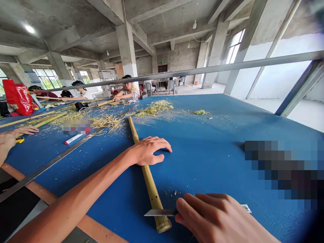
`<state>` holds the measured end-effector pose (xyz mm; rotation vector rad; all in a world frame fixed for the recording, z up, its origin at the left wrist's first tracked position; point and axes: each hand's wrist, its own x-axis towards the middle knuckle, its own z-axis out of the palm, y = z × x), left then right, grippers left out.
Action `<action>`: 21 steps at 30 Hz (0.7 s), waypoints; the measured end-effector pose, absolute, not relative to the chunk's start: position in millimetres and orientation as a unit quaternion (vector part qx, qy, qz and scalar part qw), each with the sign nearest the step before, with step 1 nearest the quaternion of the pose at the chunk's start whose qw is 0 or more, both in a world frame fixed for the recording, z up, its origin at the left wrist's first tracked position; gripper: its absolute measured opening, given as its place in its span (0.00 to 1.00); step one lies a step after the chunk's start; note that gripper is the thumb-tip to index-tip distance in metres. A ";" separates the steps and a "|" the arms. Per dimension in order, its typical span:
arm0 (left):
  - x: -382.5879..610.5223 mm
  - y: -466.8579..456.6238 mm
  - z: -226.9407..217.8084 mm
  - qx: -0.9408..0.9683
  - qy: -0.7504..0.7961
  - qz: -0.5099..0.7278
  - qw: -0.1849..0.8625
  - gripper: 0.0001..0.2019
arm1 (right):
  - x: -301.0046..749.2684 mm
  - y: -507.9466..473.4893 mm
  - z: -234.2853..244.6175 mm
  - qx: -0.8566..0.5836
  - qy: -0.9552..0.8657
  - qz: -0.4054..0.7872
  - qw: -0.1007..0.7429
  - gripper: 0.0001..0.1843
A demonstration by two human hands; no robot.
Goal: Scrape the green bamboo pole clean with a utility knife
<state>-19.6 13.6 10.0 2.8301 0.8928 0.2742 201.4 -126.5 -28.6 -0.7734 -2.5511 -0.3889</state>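
A bamboo tube (151,187) with small dark holes near its near end lies lengthwise on the blue tabletop. Across its middle rests my left hand (151,151), palm down, fingers stretched out past the tube's right side. My right hand (215,214) is closed around a utility knife (162,212), whose handle is mostly hidden by the fingers. The knife's blade points left and lies over the tube close to its near end; whether it cuts in, I cannot tell. Small shavings (174,193) are scattered beside the blade.
Left of the tube lie a long steel ruler (58,160), a marker (73,139) and piles of bamboo shavings (108,123). Another person's hand (25,131) is at the left edge, near more bamboo (52,119). A metal rail (202,70) crosses above the table. A pixelated patch covers the right side.
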 end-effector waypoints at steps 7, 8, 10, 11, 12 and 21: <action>-18.7 16.7 8.5 0.946 0.298 0.099 0.080 0.14 | 204.4 -130.2 -26.6 -0.278 -0.935 -0.128 0.179 0.17; -18.9 16.6 8.4 0.946 0.297 0.100 0.081 0.14 | 206.3 -130.2 -27.1 -0.274 -0.936 -0.134 0.177 0.17; -19.5 16.0 8.6 0.946 0.298 0.100 0.082 0.14 | 209.7 -129.4 -28.6 -0.263 -0.934 -0.156 0.186 0.17; -19.7 15.6 8.8 0.946 0.299 0.099 0.082 0.14 | 210.8 -128.7 -29.2 -0.260 -0.932 -0.165 0.189 0.17; -19.9 15.3 9.0 0.946 0.299 0.097 0.081 0.14 | 211.3 -128.0 -29.3 -0.261 -0.931 -0.173 0.190 0.17; -18.9 15.7 8.0 0.946 0.298 0.099 0.080 0.13 | 220.1 -131.2 -19.2 -0.248 -0.942 -0.157 0.166 0.18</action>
